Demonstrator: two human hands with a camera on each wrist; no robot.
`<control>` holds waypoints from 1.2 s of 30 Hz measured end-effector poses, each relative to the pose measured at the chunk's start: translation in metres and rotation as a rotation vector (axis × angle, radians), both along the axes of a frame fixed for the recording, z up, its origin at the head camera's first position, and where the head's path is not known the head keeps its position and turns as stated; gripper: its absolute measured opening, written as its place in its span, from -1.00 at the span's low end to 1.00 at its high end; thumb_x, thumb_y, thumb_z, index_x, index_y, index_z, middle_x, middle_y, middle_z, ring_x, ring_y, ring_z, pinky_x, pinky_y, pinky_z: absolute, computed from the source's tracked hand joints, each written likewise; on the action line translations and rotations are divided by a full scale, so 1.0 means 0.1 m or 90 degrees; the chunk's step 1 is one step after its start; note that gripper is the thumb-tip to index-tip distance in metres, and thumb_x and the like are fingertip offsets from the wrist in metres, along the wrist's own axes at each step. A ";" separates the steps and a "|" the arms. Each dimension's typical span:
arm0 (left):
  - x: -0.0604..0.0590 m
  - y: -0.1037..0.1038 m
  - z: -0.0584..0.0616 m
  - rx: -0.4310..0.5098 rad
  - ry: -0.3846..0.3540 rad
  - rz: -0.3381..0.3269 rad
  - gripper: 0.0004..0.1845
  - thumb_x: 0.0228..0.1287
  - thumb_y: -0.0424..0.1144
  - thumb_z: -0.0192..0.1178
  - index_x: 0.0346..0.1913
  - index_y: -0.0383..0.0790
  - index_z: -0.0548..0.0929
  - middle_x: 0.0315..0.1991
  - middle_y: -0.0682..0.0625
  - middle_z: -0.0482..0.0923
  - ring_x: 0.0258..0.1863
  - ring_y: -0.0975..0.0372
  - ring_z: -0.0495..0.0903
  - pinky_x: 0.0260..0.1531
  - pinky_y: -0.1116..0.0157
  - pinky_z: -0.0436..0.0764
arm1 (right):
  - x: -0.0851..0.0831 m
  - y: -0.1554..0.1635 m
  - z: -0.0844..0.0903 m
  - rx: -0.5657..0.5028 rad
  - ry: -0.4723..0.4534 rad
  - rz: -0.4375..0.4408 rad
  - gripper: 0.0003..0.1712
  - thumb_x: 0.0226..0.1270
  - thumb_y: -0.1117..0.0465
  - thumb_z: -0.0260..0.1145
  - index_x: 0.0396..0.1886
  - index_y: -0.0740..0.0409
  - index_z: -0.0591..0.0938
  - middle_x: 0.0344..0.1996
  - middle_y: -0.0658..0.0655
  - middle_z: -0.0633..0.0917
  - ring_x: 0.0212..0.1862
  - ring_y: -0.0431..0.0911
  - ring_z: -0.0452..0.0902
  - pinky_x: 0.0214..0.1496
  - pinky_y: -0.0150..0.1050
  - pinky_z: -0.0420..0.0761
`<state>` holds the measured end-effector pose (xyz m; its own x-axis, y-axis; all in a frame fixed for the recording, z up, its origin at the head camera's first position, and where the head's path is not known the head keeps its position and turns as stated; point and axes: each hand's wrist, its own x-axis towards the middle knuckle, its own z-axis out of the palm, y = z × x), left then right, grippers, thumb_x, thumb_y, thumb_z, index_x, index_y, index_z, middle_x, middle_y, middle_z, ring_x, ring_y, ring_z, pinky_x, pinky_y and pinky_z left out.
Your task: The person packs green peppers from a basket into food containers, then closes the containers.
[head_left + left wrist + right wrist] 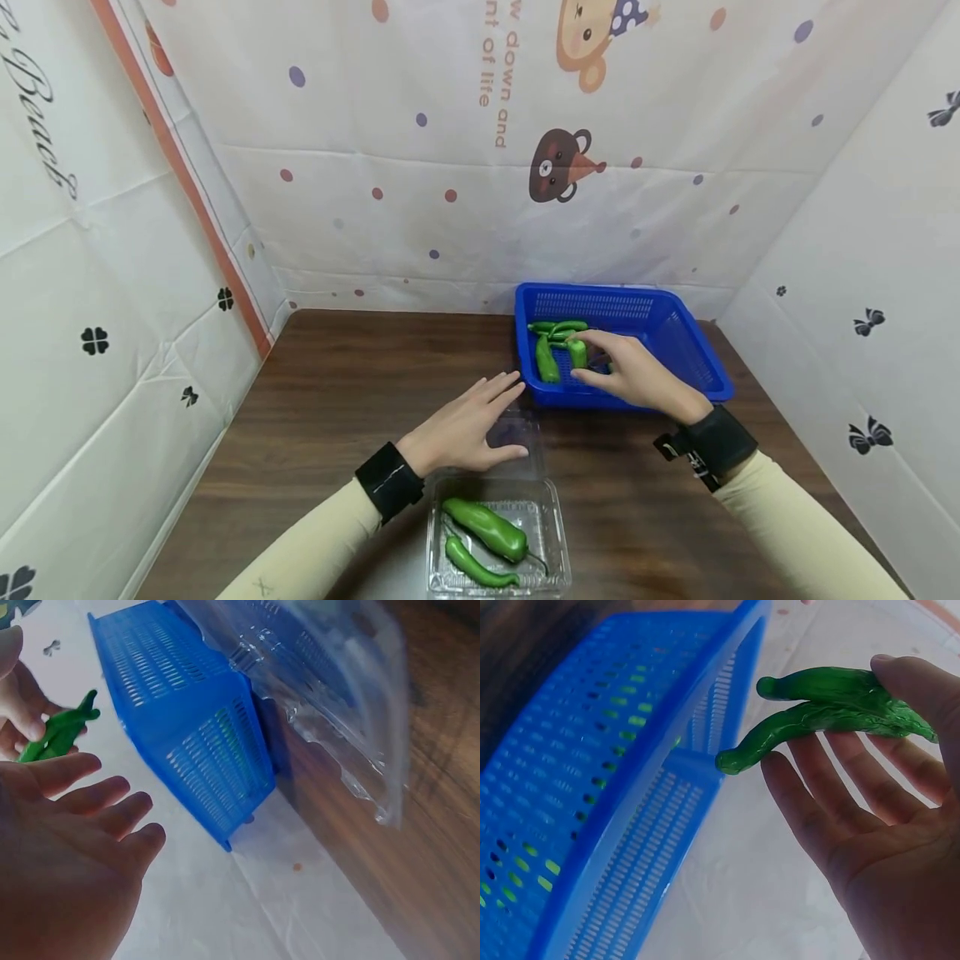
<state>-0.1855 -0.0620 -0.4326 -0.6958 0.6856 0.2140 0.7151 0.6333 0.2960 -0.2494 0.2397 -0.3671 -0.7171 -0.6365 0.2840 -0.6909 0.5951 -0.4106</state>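
A green pepper (832, 712) is pinched by the right hand (637, 375) over the blue basket (675, 333). The left hand (465, 429) is spread flat above the clear box (555, 533), nothing held.

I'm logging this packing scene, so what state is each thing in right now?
Clear container: lid open, two green peppers lying inside.
Blue basket: upright on the table, several peppers in it.
Held peppers: pinched between thumb and fingers.
Right hand: over the basket, gripping the held peppers.
Left hand: fingers straight, over the open lid, holding nothing.
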 end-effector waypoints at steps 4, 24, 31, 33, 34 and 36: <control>0.12 -0.12 0.01 0.021 -0.015 0.003 0.00 0.37 0.31 0.21 0.62 -0.25 0.16 0.63 -0.14 0.05 0.61 0.03 0.06 0.58 0.02 0.03 | 0.12 -0.01 0.00 -0.013 0.004 0.012 -0.39 0.37 0.15 0.48 0.35 0.25 0.54 -0.01 0.14 0.71 -0.07 0.01 0.68 -0.09 0.05 0.72; 0.57 -0.46 -0.04 0.060 -0.040 0.012 0.07 0.35 0.35 0.21 0.65 -0.22 0.05 0.62 -0.15 0.07 0.59 0.06 0.10 0.56 -0.01 0.11 | 0.62 -0.12 -0.08 -0.055 0.007 0.079 -0.40 0.39 0.18 0.45 0.39 0.01 0.52 0.24 0.03 0.64 0.17 -0.13 0.62 0.01 -0.12 0.72; 0.73 -0.50 -0.05 0.049 -0.054 0.010 0.10 0.31 0.42 0.18 0.65 -0.22 0.06 0.63 -0.14 0.05 0.58 -0.03 0.12 0.52 -0.06 0.17 | 0.78 -0.23 -0.13 -0.107 -0.003 0.131 -0.39 0.33 0.29 0.48 0.36 0.12 0.54 0.18 0.05 0.67 0.06 -0.16 0.66 -0.07 -0.16 0.75; 0.78 -0.51 -0.06 0.039 -0.067 0.011 0.11 0.30 0.44 0.17 0.65 -0.21 0.06 0.63 -0.12 0.04 0.59 -0.01 0.10 0.53 -0.04 0.16 | 0.83 -0.26 -0.16 -0.126 -0.013 0.150 -0.38 0.33 0.31 0.47 0.37 0.10 0.53 0.20 0.06 0.66 0.07 -0.16 0.66 -0.07 -0.14 0.76; 0.80 -0.52 -0.07 0.033 -0.073 0.012 0.10 0.31 0.44 0.16 0.65 -0.21 0.06 0.63 -0.12 0.04 0.59 -0.01 0.09 0.54 -0.03 0.15 | 0.85 -0.28 -0.17 -0.133 -0.022 0.157 -0.37 0.33 0.31 0.47 0.38 0.09 0.53 0.20 0.06 0.66 0.07 -0.16 0.67 -0.08 -0.14 0.76; 0.85 -0.53 -0.08 0.030 -0.078 0.009 0.09 0.30 0.41 0.19 0.64 -0.23 0.09 0.62 -0.14 0.06 0.59 0.00 0.10 0.54 -0.02 0.15 | 0.90 -0.30 -0.20 -0.143 -0.039 0.170 -0.36 0.34 0.32 0.46 0.40 0.08 0.51 0.21 0.06 0.66 0.08 -0.16 0.66 -0.08 -0.13 0.76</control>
